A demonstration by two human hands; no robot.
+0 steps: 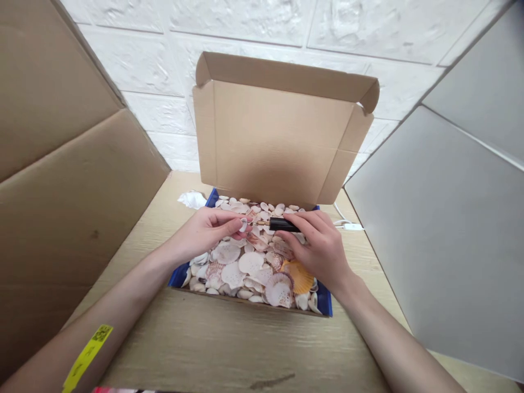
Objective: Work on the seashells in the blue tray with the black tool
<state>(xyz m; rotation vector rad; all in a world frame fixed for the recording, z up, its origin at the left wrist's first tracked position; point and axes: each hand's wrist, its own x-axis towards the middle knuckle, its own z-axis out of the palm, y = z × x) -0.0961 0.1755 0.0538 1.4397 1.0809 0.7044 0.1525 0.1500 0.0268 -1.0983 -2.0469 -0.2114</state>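
Between thumb and fingers, my left hand pinches a small white seashell. My right hand is wrapped round a black mini hand drill with a brass-coloured chuck. The drill lies level and points left at the shell; whether its thin bit touches the shell is too small to tell. Both hands are above an open cardboard box filled with seashells, several of them dotted with tiny holes. An orange scallop shell lies below my right hand, partly covered by it.
The box's raised lid stands against the white brick-patterned wall. Cardboard rises at the left, a grey panel at the right. Crumpled white plastic lies behind my left hand. A white cable with an inline switch lies at the right.
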